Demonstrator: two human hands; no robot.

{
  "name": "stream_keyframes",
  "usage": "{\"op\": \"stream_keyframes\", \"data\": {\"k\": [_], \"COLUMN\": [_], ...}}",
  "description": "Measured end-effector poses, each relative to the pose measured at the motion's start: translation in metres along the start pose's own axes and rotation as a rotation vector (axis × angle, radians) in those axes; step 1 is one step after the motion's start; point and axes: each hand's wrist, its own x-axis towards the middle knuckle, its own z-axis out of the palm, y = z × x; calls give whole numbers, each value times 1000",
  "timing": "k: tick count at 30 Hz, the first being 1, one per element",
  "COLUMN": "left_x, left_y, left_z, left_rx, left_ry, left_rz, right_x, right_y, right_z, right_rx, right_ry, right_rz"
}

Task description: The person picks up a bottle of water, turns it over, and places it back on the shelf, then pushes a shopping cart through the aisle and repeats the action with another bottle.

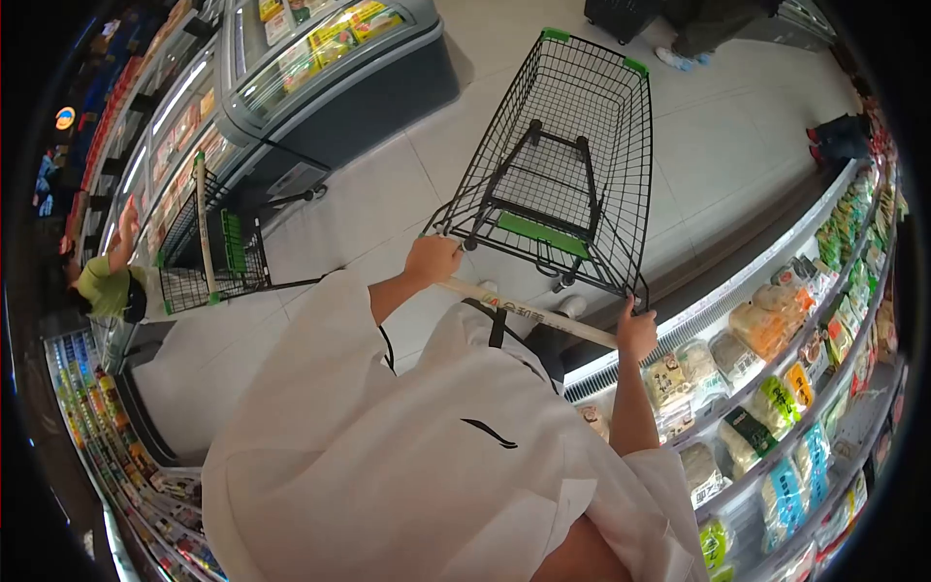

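Note:
A black wire shopping cart (541, 234) with green corner caps and a green plastic strip stands in front of me, its basket bare inside. My left hand (433, 260) is closed around the left end of the cart, where the pale handle bar (533, 310) meets the frame. At the right end, my right hand (636, 332) grips the cart's corner beside the refrigerated shelf. The handle bar runs between both hands, close to my white shirt (456, 456).
Chilled shelves with bagged food (747, 436) curve along the right. A grey freezer case (359, 107) stands at upper left. Another shopping cart (233, 242) and a person in a green top (112, 286) are at left. More people's legs (713, 24) show at the top and right.

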Motion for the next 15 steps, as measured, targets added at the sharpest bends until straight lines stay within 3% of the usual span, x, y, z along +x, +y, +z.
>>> {"op": "stream_keyframes", "data": {"k": [2,4,15], "left_x": [7,15,34], "left_y": [11,27,103], "left_z": [10,15,47], "left_rx": [30,26,66], "left_ry": [20,-21,-124], "left_rz": [-55,-119,-538], "right_x": [27,65,220], "right_y": [-8,-3,-48], "right_z": [-12,-5,-22], "right_rx": [9,20,4], "right_ry": [-81,21,-34], "right_rz": [-20,-129,-423]}}
